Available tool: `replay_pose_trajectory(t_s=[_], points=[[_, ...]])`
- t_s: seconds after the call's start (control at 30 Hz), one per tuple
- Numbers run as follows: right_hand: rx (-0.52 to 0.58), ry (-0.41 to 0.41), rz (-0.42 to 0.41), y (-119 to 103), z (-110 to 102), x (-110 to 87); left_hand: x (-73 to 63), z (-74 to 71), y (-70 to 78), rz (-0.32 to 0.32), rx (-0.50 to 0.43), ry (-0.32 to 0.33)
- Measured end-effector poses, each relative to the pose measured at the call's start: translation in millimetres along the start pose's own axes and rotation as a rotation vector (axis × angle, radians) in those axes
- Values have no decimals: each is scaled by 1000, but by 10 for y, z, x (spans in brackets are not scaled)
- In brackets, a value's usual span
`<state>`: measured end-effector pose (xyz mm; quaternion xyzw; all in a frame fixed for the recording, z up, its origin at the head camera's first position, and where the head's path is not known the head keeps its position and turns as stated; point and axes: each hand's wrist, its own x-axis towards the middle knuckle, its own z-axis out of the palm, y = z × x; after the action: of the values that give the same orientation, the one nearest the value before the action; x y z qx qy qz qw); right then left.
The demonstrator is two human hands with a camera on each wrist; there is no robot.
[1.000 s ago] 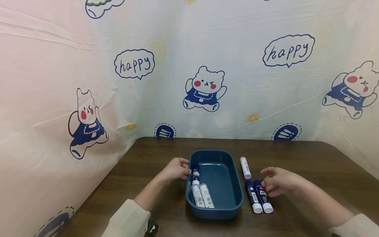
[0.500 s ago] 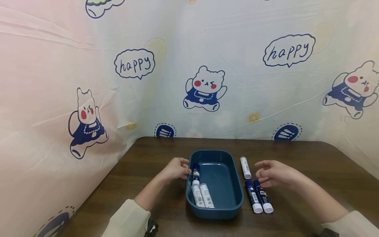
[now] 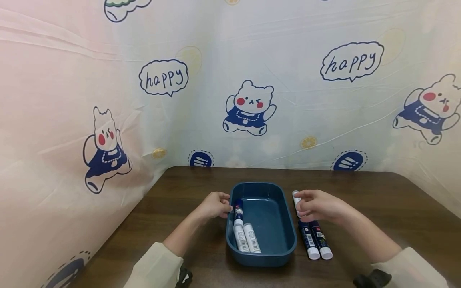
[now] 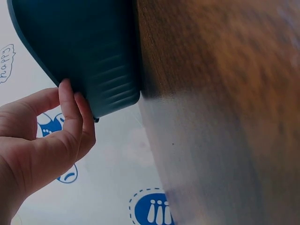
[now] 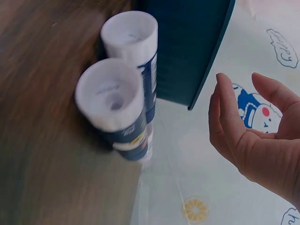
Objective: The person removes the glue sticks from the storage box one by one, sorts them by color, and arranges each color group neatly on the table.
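Observation:
My left hand [image 3: 215,205] holds the left rim of a dark teal plastic bin [image 3: 273,224]; the left wrist view has its fingertips [image 4: 66,84] right at the rim. Inside the bin lie a blue glue stick [image 3: 238,212] and two white ones [image 3: 246,238]. My right hand [image 3: 322,205] hovers over a white glue stick [image 3: 296,199], partly hiding it. Its thumb and fingers are apart with nothing between them in the right wrist view. Just below, two blue glue sticks with white ends [image 3: 307,240] lie side by side, their far ends partly hidden by this hand.
Everything lies on a dark brown wooden table [image 3: 201,180]. A pale printed curtain [image 3: 288,104] stands behind it and along the sides. The bin's right wall rises between the loose glue sticks and those inside.
My right hand has moved left and away from me, from beside the two blue glue sticks to over the white one. My left hand and the bin have stayed in place.

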<state>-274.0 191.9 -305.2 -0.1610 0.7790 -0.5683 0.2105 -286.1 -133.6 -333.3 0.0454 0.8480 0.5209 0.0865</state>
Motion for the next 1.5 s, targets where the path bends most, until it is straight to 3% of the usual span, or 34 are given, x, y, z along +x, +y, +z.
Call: replay_pose_trajectory(t_s=[0.97,1.5], points=[[-20,21,45,-250,414,425,-26,-6,33,-3,-18,0],[10,-47,76,-246,655,778,-22,-5,22,-4,-13,1]])
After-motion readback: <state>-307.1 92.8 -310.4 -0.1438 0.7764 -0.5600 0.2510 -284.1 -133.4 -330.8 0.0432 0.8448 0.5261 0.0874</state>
